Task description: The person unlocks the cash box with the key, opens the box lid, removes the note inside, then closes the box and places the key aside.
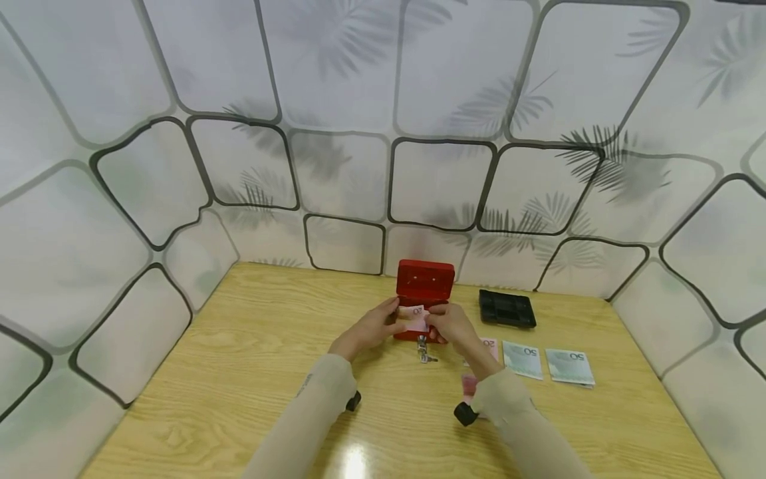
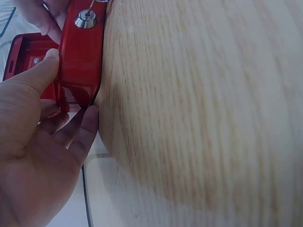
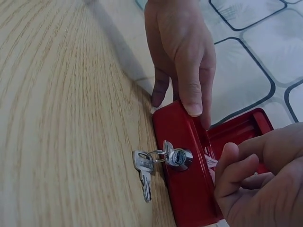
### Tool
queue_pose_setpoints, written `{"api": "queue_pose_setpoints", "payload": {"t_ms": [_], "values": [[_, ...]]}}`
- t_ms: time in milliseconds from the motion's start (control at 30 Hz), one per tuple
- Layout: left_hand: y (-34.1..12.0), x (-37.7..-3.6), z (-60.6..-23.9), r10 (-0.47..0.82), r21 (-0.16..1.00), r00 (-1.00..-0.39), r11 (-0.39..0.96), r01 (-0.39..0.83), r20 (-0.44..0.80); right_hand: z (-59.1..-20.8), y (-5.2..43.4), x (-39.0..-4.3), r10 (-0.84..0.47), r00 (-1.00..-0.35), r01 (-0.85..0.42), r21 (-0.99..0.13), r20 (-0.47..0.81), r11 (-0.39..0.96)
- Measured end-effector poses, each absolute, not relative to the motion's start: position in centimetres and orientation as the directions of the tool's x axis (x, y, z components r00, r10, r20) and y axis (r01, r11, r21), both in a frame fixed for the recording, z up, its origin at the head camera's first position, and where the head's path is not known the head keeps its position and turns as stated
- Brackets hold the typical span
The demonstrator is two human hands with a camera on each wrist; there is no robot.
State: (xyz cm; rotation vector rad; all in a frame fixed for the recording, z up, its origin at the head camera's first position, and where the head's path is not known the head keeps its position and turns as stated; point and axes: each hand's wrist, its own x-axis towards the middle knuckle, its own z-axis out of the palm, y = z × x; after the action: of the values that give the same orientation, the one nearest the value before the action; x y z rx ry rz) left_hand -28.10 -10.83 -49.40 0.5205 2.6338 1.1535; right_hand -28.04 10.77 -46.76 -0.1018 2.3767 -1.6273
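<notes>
Banknotes [image 1: 547, 362] and a black tray [image 1: 506, 309] on the wooden bench [image 1: 239, 372], within patterned walls, are shown only overhead, where both hands pinch a pink note [image 1: 414, 319] over the open red cash box [image 1: 423, 283]. Left-wrist view: the left hand [image 2: 33, 142] is curled round the box's corner. Right-wrist view: keys [image 3: 146, 172] are seen hanging from the lock, the right hand [image 3: 258, 184] curled.

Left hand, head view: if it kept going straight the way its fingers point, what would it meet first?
The left hand points toward the right hand, holding the pink banknote over the open red cash box. Going on, it would probably meet the right hand's fingers first, though depth is unclear.
</notes>
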Motion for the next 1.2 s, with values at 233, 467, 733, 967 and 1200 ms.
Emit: {"api": "queue_pose_setpoints", "payload": {"t_ms": [233, 467, 733, 967, 1200], "values": [[-10.7, -28.1, -49.5, 0.403, 0.739, -0.913, 0.635, 0.226, -0.067, -46.8, 10.6, -28.1, -0.16, -0.972, 0.085, -0.897, -0.17, 0.433], [-10.7, -28.1, -49.6, 0.401, 0.743, -0.913, 0.632, 0.22, -0.07, -46.8, 10.4, -28.5, -0.158, -0.982, -0.013, -0.792, -0.105, 0.61], [-10.8, -27.9, -49.5, 0.396, 0.761, -0.916, 0.614, 0.208, -0.069, -46.7, 9.9, -29.1, -0.167, -0.978, -0.042, -0.672, -0.123, 0.739], [-10.8, -28.0, -49.4, 0.401, 0.748, -0.914, 0.623, 0.229, -0.055, -46.5, 9.7, -29.1, -0.132, -0.985, -0.028, -0.643, -0.114, 0.765], [-10.8, -27.9, -49.2, 0.404, 0.736, -0.913, 0.634, 0.236, -0.055, -46.8, 9.9, -29.2, -0.107, -0.994, -0.056, -0.703, -0.029, 0.709]]}}
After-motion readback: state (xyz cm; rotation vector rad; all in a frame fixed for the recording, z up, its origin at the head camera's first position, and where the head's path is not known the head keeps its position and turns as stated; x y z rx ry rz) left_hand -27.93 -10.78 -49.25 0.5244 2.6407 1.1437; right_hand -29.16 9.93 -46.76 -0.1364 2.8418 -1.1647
